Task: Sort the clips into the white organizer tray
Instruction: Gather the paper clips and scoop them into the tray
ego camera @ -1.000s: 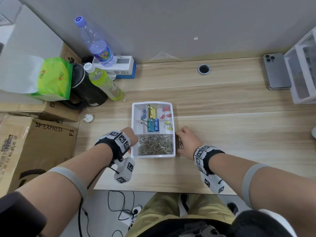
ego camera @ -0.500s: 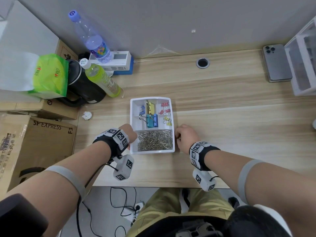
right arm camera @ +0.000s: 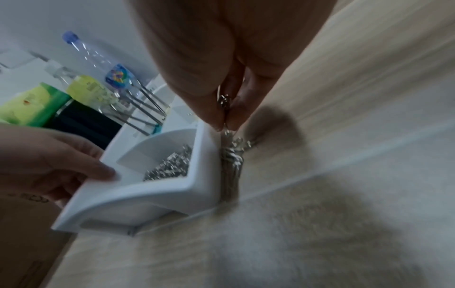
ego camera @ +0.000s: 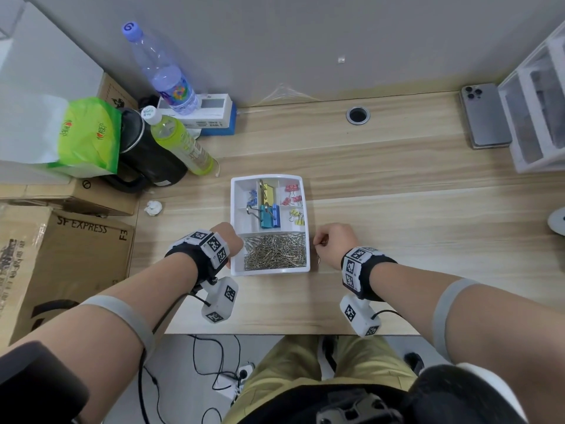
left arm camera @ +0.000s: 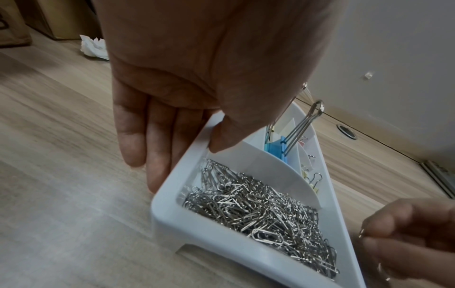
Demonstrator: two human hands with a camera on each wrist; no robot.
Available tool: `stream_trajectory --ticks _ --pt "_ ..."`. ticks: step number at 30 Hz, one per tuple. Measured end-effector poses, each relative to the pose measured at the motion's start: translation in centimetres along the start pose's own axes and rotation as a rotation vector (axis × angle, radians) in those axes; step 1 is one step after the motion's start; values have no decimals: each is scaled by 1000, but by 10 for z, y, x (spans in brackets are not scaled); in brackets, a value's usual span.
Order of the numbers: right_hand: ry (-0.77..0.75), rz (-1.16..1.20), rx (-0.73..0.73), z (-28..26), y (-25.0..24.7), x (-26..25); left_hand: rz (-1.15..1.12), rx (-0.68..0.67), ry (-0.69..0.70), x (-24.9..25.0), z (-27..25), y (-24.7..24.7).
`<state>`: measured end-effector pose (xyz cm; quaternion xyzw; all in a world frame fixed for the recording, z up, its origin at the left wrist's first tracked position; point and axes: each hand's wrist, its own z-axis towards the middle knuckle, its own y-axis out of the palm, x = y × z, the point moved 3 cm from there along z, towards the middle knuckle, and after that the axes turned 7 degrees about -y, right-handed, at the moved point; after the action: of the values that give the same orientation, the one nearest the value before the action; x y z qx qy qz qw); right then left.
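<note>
Paperclips pinched by right hand at tray's three o'clock wall; left hand grips the nine o'clock rim, steadying it.

Black marker-tagged wristbands, olive trousers

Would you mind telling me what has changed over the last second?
The right hand has drawn back a little from the tray's right wall and now pinches silver paper clips lifted beside it. The left hand still holds the white organizer tray by its left wall; the tray and its sorted clips look unmoved.
</note>
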<state>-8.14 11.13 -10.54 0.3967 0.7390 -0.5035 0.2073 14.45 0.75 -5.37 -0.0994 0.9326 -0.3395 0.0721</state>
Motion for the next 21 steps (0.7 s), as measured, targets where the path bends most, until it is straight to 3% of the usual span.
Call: stream_trajectory --ticks 6,12,17,21 --pt "-82 78 14 0 -22 -27 13 -15 10 1 -3 -3" --pt "-207 71 -84 -1 1 -65 8 -16 -2 1 -3 -4" --pt "-415 -265 -259 -7 26 -80 17 -62 -6 2 -6 -6" --pt "-494 -343 -179 -8 10 -76 49 -40 -7 -5 -5 -11"
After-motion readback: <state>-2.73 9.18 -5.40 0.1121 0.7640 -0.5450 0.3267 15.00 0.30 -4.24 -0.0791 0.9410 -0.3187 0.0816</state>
